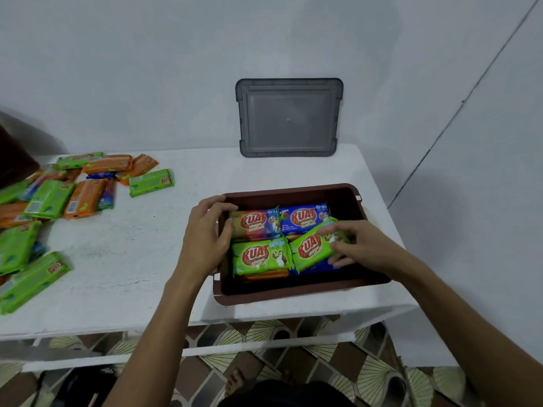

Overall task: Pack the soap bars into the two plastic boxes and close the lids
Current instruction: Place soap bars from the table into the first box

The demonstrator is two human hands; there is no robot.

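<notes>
White walls stand behind a white table [132, 259]. On it sits a brown plastic box [346, 195], lid off. A grey lid [289, 118] leans on the wall at 12 o'clock from the box.

4 soap bars show on top inside the box. 3 lie flat. The green soap bar [311, 248] at 4 o'clock sits tilted, its far end riding up on the blue soap bar [304, 218].

The right hand [358, 245] pinches this green bar with bent fingers. The left hand [208, 230] curls loosely over the box's rim at 9 o'clock and holds no soap.

To do it well, I think the right hand should slide the bar toward 6 o'clock, then press it flat. The left hand should hold the box steady.

Many loose bars [50, 198] wait at 9 o'clock on the table.
</notes>
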